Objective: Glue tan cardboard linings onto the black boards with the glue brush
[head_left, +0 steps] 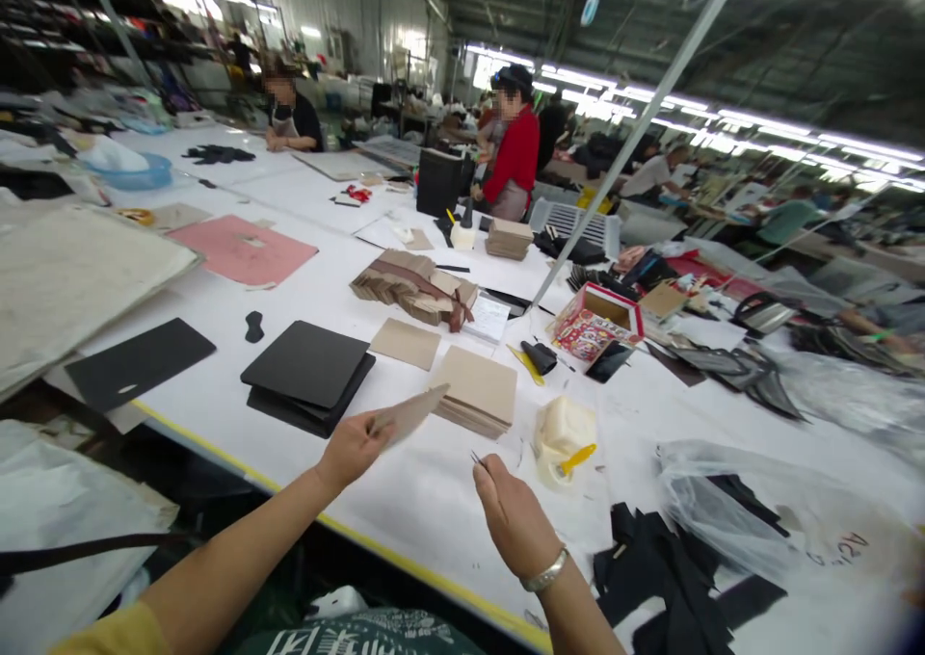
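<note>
My left hand (353,455) grips a thin beige board (415,412) by its near edge, tilted above the table. Just beyond it lies a squared stack of beige boards (481,385), with a single beige sheet (405,343) to the left. My right hand (512,515) is closed round a small metal tool; only its thin pointed tip (475,457) shows, so its kind is unclear. Left of my hands sits a pile of black panels (310,364). On the right, a whitish tub (566,433) has a yellow-handled brush (578,458) on it.
Black scraps (665,568) and a clear plastic bag (766,501) lie at the right. Further back are bundled brown pieces (411,284), a red patterned box (596,323), a pink sheet (246,248) and a slanting metal pole (636,140). A person in red (516,154) stands across the table.
</note>
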`<state>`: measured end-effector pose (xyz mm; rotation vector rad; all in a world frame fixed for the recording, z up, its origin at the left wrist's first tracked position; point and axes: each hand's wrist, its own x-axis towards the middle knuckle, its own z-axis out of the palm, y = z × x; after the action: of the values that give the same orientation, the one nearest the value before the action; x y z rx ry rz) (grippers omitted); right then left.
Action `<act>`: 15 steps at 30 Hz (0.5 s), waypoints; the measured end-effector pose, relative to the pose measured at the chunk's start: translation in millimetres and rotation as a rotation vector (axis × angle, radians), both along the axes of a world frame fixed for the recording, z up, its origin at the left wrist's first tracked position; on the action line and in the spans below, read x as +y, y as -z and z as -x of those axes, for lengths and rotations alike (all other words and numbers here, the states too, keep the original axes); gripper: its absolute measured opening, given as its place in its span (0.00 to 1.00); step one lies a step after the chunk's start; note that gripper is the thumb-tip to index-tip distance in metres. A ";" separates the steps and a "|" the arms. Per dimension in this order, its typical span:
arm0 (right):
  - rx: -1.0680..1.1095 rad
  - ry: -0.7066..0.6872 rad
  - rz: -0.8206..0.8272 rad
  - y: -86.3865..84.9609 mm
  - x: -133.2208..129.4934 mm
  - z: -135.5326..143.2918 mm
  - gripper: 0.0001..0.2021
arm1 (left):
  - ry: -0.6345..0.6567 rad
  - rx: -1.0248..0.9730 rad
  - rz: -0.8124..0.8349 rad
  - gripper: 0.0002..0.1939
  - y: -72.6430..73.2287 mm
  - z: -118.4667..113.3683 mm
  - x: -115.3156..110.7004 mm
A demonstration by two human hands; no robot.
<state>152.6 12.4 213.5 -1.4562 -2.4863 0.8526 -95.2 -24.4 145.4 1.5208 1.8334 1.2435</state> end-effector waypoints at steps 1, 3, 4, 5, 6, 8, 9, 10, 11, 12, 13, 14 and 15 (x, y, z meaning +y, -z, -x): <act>0.080 -0.022 0.017 -1.6 0.2 3.8 0.15 | -0.032 -0.169 0.047 0.18 -7.1 -1.6 -2.0; 0.197 -0.027 0.055 0.9 0.7 15.6 0.14 | -0.064 -0.510 0.109 0.21 -16.4 -8.5 -6.7; 0.227 -0.013 0.068 3.8 0.4 22.9 0.13 | -0.064 -0.659 0.118 0.22 -18.8 -13.3 -9.3; 0.239 0.001 0.073 7.2 -0.6 30.4 0.13 | -0.057 -0.785 0.117 0.23 -20.1 -18.5 -11.9; 0.240 0.010 0.066 10.5 -2.4 37.9 0.12 | -0.051 -0.887 0.108 0.24 -20.8 -23.7 -14.5; 0.217 0.009 0.002 15.6 -8.0 51.4 0.11 | -0.035 -1.022 0.088 0.24 -21.7 -32.8 -19.6; 0.195 -0.001 -0.047 17.1 -11.2 57.0 0.11 | -0.029 -1.063 0.089 0.24 -22.3 -36.3 -22.0; 0.167 -0.010 -0.101 18.1 -14.4 61.7 0.11 | -0.028 -1.091 0.097 0.24 -23.2 -39.0 -24.3; 0.136 -0.017 -0.156 18.6 -17.1 65.6 0.11 | -0.032 -1.110 0.109 0.23 -24.3 -41.1 -26.4; 0.106 -0.022 -0.208 18.9 -19.2 68.8 0.11 | -0.039 -1.123 0.124 0.22 -25.7 -42.7 -28.5; 0.078 -0.026 -0.255 19.1 -20.6 71.4 0.11 | -0.047 -1.132 0.139 0.22 -27.1 -44.0 -30.5; 0.054 -0.029 -0.298 19.2 -21.5 73.4 0.11 | -0.054 -1.140 0.152 0.21 -28.5 -45.1 -32.4; 0.032 -0.030 -0.335 19.3 -21.9 75.1 0.12 | -0.060 -1.147 0.160 0.21 -30.0 -46.1 -34.2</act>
<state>77.6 -9.5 194.3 -1.2831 -2.4811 0.4299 -49.1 -58.6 175.4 0.4233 1.1317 1.4794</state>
